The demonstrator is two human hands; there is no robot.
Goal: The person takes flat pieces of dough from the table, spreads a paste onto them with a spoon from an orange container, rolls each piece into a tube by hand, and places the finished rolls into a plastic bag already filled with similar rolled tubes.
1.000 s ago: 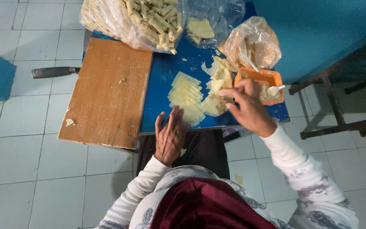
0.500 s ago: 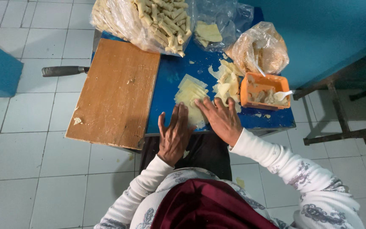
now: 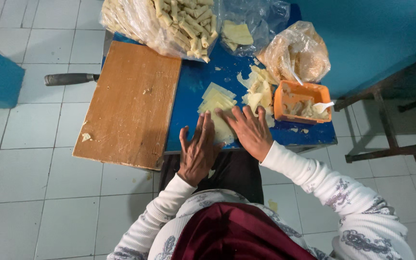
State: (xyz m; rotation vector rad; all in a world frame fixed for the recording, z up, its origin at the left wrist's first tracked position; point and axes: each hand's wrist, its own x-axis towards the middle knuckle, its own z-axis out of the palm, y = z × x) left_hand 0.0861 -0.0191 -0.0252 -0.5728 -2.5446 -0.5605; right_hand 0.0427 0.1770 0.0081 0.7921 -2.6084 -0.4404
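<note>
Left of the glossy blue tabletop (image 3: 196, 91) lies a matt, worn wooden board (image 3: 131, 103). On that tabletop the pale dough sheets (image 3: 217, 108) look smooth and soft. To its right edge sits an orange plastic tub (image 3: 285, 98) (slightly shiny), and at its far side crinkled clear plastic bags (image 3: 150, 19) glisten.

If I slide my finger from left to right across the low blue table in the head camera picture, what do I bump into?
Dark knife handle → brown wooden cutting board → left hand → right hand → orange plastic tub with a white spoon.
</note>
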